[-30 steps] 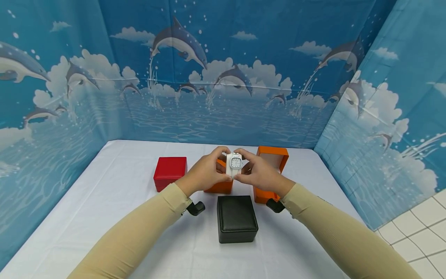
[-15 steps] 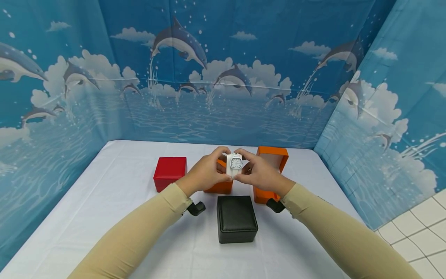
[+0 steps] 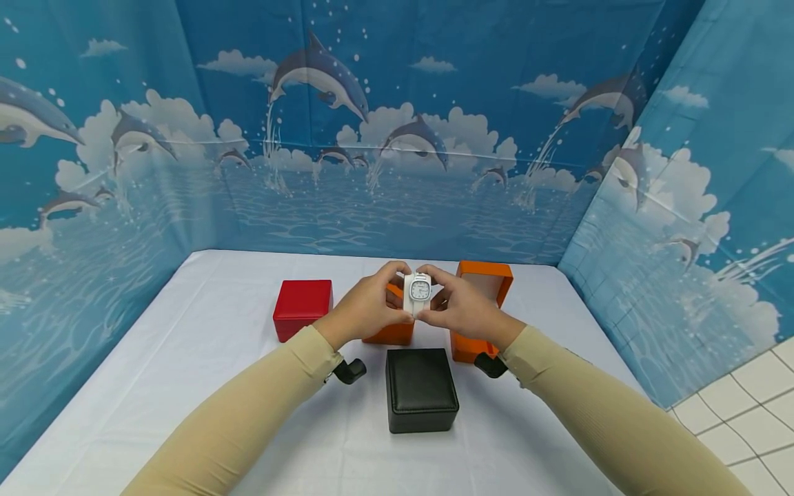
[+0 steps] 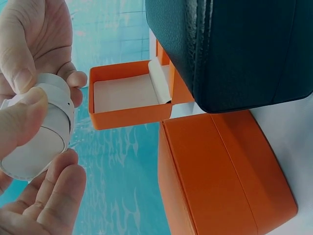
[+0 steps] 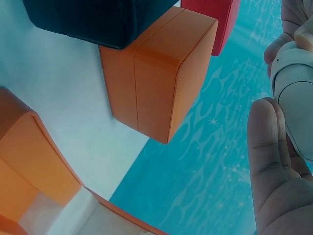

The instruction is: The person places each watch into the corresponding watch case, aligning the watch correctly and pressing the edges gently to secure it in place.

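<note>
In the head view, a white wristwatch (image 3: 420, 289) with a squarish dial sits round a white watch cushion (image 3: 407, 297), held up above the table. My left hand (image 3: 366, 303) pinches its left side between thumb and fingers. On the other side, my right hand (image 3: 465, 306) grips it the same way, dial towards me. The left wrist view shows the cushion's round end (image 4: 34, 154) under a thumb. Behind the hands stands an orange box (image 3: 393, 335), partly hidden. An open orange box (image 3: 480, 348), lid raised, is partly covered by my right hand and wrist.
A closed black box (image 3: 422, 386) stands in front, between my forearms. To the left is a closed red box (image 3: 304, 301). All rest on a table with a white cloth (image 3: 211, 358), and a dolphin-print curtain (image 3: 397, 200) hangs behind it.
</note>
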`<action>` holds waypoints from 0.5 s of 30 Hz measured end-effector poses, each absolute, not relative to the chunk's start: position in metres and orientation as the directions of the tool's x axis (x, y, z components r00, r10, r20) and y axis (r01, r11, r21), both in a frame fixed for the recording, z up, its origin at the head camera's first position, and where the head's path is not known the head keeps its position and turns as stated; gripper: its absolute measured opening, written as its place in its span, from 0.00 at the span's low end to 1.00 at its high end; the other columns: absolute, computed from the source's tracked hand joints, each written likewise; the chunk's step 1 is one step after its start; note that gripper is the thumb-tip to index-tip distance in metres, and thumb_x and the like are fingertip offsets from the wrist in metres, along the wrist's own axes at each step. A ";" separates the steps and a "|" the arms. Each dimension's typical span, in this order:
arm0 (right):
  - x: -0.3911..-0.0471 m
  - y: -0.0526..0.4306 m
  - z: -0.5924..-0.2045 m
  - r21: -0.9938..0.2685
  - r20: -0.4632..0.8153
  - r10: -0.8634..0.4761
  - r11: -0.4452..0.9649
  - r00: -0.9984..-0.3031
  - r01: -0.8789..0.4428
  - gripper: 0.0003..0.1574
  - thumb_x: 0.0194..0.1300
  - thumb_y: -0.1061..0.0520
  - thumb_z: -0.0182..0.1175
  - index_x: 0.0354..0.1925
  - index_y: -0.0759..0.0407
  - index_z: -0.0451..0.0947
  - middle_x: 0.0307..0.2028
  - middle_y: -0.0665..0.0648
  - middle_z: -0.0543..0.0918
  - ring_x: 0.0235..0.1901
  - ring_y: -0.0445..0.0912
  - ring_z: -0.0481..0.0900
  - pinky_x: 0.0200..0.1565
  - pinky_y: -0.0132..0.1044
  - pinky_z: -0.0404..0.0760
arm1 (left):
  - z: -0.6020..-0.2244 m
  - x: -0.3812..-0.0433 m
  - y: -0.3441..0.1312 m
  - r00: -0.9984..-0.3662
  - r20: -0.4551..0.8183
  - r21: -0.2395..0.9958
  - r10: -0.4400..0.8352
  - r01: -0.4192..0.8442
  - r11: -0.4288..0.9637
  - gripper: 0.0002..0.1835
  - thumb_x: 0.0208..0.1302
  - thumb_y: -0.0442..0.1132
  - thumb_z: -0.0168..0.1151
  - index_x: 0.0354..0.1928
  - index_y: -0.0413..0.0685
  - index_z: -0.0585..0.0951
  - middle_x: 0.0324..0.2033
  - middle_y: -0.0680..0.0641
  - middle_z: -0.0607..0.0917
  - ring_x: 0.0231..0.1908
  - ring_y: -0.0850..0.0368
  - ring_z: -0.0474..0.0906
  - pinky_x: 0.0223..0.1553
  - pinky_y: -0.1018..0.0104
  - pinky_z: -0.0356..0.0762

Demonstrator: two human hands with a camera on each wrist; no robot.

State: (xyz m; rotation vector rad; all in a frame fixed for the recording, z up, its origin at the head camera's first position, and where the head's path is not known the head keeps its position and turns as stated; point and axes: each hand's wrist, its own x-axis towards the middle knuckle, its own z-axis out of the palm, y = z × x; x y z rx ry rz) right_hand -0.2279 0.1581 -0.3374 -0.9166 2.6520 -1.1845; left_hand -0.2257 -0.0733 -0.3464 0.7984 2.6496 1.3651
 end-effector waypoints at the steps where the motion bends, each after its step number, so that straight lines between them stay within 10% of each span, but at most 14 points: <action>1: -0.228 0.158 -0.338 -0.706 0.149 -0.559 0.517 -0.816 -0.484 0.43 0.68 0.58 0.72 0.75 0.49 0.64 0.42 0.56 0.89 0.38 0.46 0.86 0.44 0.40 0.89 | -0.347 -0.226 -0.073 -0.864 0.182 0.772 0.469 0.421 0.476 0.40 0.60 0.36 0.79 0.70 0.57 0.66 0.59 0.48 0.82 0.48 0.57 0.86 0.54 0.59 0.88; 15: -0.228 0.159 -0.338 -0.714 0.141 -0.553 0.518 -0.821 -0.471 0.43 0.67 0.58 0.72 0.74 0.48 0.65 0.42 0.54 0.88 0.38 0.47 0.86 0.44 0.42 0.89 | -0.350 -0.227 -0.071 -0.868 0.184 0.773 0.462 0.418 0.478 0.41 0.61 0.35 0.79 0.70 0.57 0.66 0.59 0.48 0.82 0.49 0.57 0.86 0.53 0.59 0.88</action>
